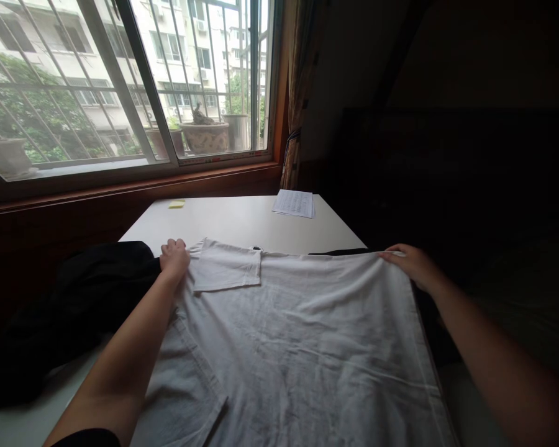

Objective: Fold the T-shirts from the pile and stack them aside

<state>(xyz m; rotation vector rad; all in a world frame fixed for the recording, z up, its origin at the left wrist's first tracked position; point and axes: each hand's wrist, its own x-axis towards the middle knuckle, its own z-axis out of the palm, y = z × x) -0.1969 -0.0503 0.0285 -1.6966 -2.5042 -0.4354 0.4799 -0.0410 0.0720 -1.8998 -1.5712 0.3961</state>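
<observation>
A white shirt (317, 329) is spread over the near part of the table, wrinkled across its middle. One sleeve lies folded across its upper left, and the other hangs at the lower left. My left hand (174, 256) is closed on the shirt's upper left edge. At the upper right corner, my right hand (412, 264) pinches the cloth between thumb and fingers. The far edge of the shirt is stretched between both hands. A strip of something dark shows just behind that edge on the right.
The white table (228, 220) carries a yellow sticky note (177, 203) and printed papers (294, 203) at its far side. A black cloth heap (88, 298) lies left of my left arm. Beyond stand a barred window (121, 87) and a curtain (298, 93). The right side is dark.
</observation>
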